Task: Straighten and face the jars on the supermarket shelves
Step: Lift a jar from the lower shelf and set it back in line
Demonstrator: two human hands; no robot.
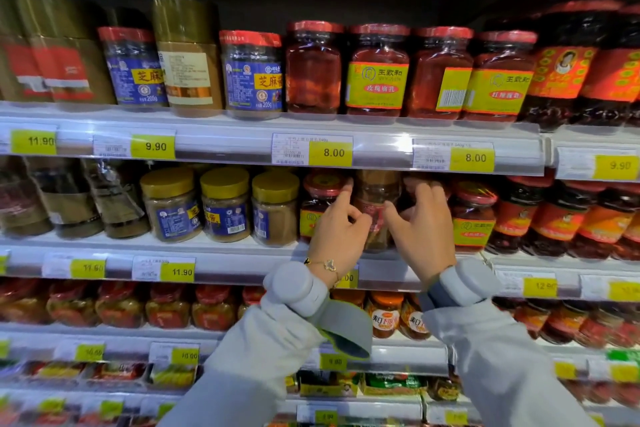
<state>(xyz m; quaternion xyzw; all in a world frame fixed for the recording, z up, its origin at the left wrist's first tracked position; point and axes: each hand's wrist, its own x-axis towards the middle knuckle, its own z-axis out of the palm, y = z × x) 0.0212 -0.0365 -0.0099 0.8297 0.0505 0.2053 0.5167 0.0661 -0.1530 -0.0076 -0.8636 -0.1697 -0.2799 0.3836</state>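
Observation:
On the middle shelf (242, 255) a brownish glass jar (375, 204) stands between red-lidded jars. My left hand (337, 229) grips its left side with curled fingers, the index finger raised against the neighbouring red-lidded jar (320, 198). My right hand (424, 229) holds the jar's right side, fingers wrapped behind it. Its label is mostly hidden by my hands. Another red-lidded jar with a yellow label (472, 215) stands just right of my right hand.
Three gold-lidded jars (225, 204) stand left on the same shelf, dark chilli jars (561, 218) at right. The upper shelf carries red jars with yellow labels (379, 71), some turned sideways. Price rails (332, 152) jut out above and below my hands.

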